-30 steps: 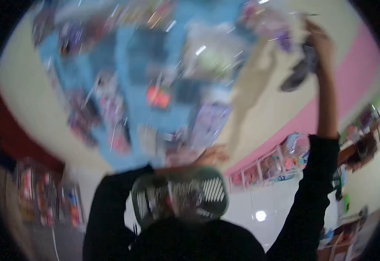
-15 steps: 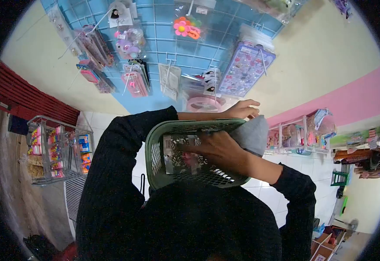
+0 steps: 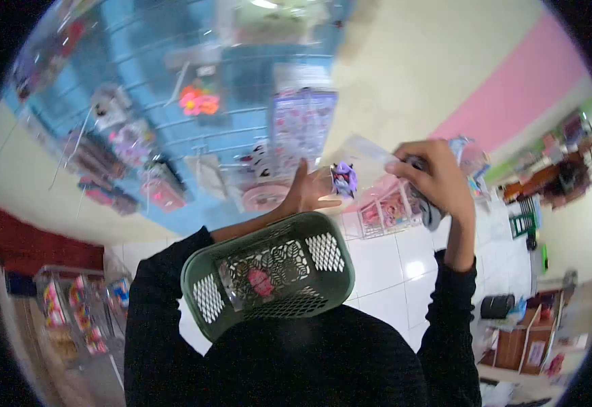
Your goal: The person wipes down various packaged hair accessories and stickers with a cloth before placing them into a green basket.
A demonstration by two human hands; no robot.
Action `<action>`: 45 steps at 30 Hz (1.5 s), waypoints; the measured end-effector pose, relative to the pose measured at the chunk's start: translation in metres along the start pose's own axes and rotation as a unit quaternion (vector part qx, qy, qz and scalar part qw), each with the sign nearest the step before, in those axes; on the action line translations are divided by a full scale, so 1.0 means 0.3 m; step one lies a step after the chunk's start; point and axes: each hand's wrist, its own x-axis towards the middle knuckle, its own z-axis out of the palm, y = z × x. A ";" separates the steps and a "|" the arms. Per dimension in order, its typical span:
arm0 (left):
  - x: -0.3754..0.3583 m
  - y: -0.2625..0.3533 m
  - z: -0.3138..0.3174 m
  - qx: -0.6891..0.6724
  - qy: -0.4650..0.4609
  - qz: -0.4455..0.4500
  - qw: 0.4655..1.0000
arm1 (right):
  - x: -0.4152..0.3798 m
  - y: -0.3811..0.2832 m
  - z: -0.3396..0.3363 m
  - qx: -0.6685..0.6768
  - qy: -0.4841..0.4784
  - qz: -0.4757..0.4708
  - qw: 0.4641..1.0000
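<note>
My right hand (image 3: 438,176) pinches the top corner of a clear plastic packet (image 3: 367,157) with a small purple figure (image 3: 343,180) in it. A bunched grey cloth-like item (image 3: 429,209) hangs under the same hand. My left hand (image 3: 307,192) has its fingers spread beside the packet, just past the rim of a green plastic basket (image 3: 340,234). The basket is tilted against my front, with my left forearm along its far side. Inside it lies a pink item (image 3: 261,282) in clear wrapping.
A blue wall grid (image 3: 194,139) carries hanging packets, among them a purple sticker-like pack (image 3: 303,129) and an orange-pink flower packet (image 3: 198,102). A white wire rack (image 3: 384,214) with pink goods stands right of it. A wire shelf (image 3: 72,302) is at lower left.
My right hand has come out of the basket and moved right, now with the packet and the grey item. My left hand has spread its fingers. The view has turned right.
</note>
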 end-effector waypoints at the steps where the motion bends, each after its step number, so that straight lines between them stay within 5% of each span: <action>1: 0.006 0.003 0.017 -0.051 0.025 0.023 0.998 | 0.020 0.058 0.013 -0.017 -0.022 -0.034 0.999; 3: 0.032 -0.032 -0.010 -0.159 -0.032 0.020 0.987 | 0.033 0.135 0.035 -0.039 -0.038 -0.059 0.997; 5: 0.036 -0.034 0.004 0.167 0.033 0.073 0.983 | 0.043 0.175 0.061 0.051 -0.114 0.039 0.991; 7: 0.039 -0.016 0.026 0.116 0.065 -0.007 0.991 | 0.040 0.216 0.077 0.077 -0.127 0.057 0.987; 10: 0.033 -0.013 0.060 0.159 0.079 0.025 0.984 | 0.038 0.200 0.118 0.117 -0.002 0.068 0.991; 12: 0.030 0.000 0.081 0.131 0.089 0.016 0.987 | 0.017 0.041 0.192 0.112 0.300 0.137 0.938; 14: 0.102 -0.133 -0.049 0.145 0.060 0.095 0.983 | -0.014 -0.059 0.328 0.086 0.284 0.023 0.955; 16: 0.050 -0.059 0.004 0.351 0.043 0.156 0.922 | 0.020 -0.020 0.405 0.018 0.307 0.027 0.951; 17: 0.030 -0.038 0.037 0.352 0.043 0.158 0.922 | 0.042 0.010 0.402 0.004 0.327 0.034 0.945; 19: 0.006 -0.008 0.057 0.143 0.065 0.013 0.988 | 0.054 0.075 0.359 0.029 0.387 0.050 0.920; 21: -0.001 0.010 0.052 0.154 0.071 0.020 0.985 | 0.031 0.179 0.327 0.049 0.417 0.091 0.903; 23: -0.006 0.025 0.046 0.168 0.081 0.027 0.982 | -0.023 0.258 0.320 0.248 0.300 0.188 0.902; 25: -0.021 0.012 0.023 0.158 0.064 0.052 0.984 | -0.077 0.274 0.319 0.536 0.064 0.266 0.799; 27: -0.005 -0.035 -0.041 0.046 0.088 0.040 0.994 | -0.088 0.411 0.429 0.505 0.046 0.116 0.854; 29: 0.009 -0.004 -0.013 0.120 0.065 -0.006 0.991 | -0.072 0.222 0.260 0.433 0.119 0.166 0.878; 32: 0.028 -0.010 -0.030 0.114 -0.010 -0.054 0.992 | -0.009 0.073 -0.073 0.322 0.187 0.005 0.928; 37: 0.045 0.004 -0.015 0.144 -0.048 -0.076 0.986 | 0.047 -0.195 -0.464 0.305 0.197 -0.109 0.925; 45: 0.021 0.041 -0.003 0.169 -0.004 -0.059 0.984 | 0.232 -0.198 -0.563 0.350 0.194 -0.142 0.905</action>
